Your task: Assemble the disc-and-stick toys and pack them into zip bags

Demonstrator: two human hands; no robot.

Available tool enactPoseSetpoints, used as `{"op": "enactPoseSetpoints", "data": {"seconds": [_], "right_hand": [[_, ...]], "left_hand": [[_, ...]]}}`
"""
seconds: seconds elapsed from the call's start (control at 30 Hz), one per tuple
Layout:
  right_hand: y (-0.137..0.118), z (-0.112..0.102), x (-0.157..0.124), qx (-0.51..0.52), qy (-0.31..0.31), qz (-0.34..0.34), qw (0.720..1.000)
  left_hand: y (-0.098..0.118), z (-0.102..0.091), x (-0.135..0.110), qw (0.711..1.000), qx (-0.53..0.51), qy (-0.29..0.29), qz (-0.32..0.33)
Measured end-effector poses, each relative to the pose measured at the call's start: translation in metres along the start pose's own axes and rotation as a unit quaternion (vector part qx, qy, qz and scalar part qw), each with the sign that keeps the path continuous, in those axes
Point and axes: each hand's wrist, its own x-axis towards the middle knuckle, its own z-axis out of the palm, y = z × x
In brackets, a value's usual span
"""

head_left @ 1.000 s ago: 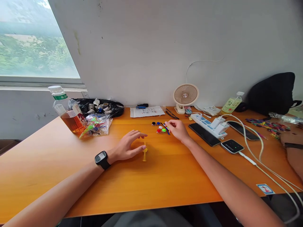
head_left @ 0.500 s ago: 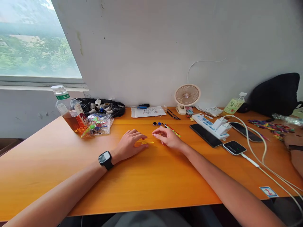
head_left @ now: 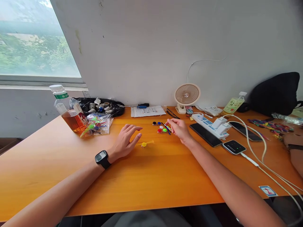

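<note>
My left hand (head_left: 126, 140), with a black watch on the wrist, is open just above the table, its thumb and fingers apart and nothing in them. Right of its thumb lies a small round yellow piece (head_left: 144, 144), with a thin, blurred yellow strip reaching out beside it. My right hand (head_left: 180, 131) is over a group of thin coloured sticks (head_left: 168, 128), fingertips drawn together; whether a stick is between them is too small to tell. Left of that hand sit several small round pieces, among them a red one (head_left: 159, 130), a white one (head_left: 161, 127) and a green one (head_left: 164, 130).
A tilted-looking bottle of amber drink (head_left: 74, 119) and a clear bag of coloured parts (head_left: 98, 124) are at left. Behind are a black plastic bag (head_left: 118, 108), a screwdriver (head_left: 142, 106) and a small fan (head_left: 187, 94). A power strip (head_left: 208, 124), phone (head_left: 205, 135) and cables occupy the right.
My left hand has drawn back left, away from the yellow piece, which now shows fully. My right hand has moved right and up to the coloured sticks, uncovering the round pieces.
</note>
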Motion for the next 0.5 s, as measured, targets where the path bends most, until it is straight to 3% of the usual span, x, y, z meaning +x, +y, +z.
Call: {"op": "enactPoseSetpoints", "data": {"seconds": [0.07,0.23,0.37,0.5], "right_hand": [[0.008,-0.018,0.013,-0.07,0.038,-0.029,0.996],[0.034,-0.044,0.03,-0.333,-0.003,-0.062,0.941],[0.044,-0.044,0.031,-0.397,-0.044,-0.053,0.915],[0.047,-0.044,0.032,-0.421,-0.037,-0.052,0.905]], "left_hand": [[0.0,0.001,0.0,1.0,-0.001,-0.012,0.003],[-0.003,0.001,0.0,1.0,-0.002,-0.02,0.001],[-0.006,0.0,0.001,1.0,-0.003,-0.028,-0.002],[-0.011,-0.002,0.002,0.999,0.007,-0.03,-0.009]]}}
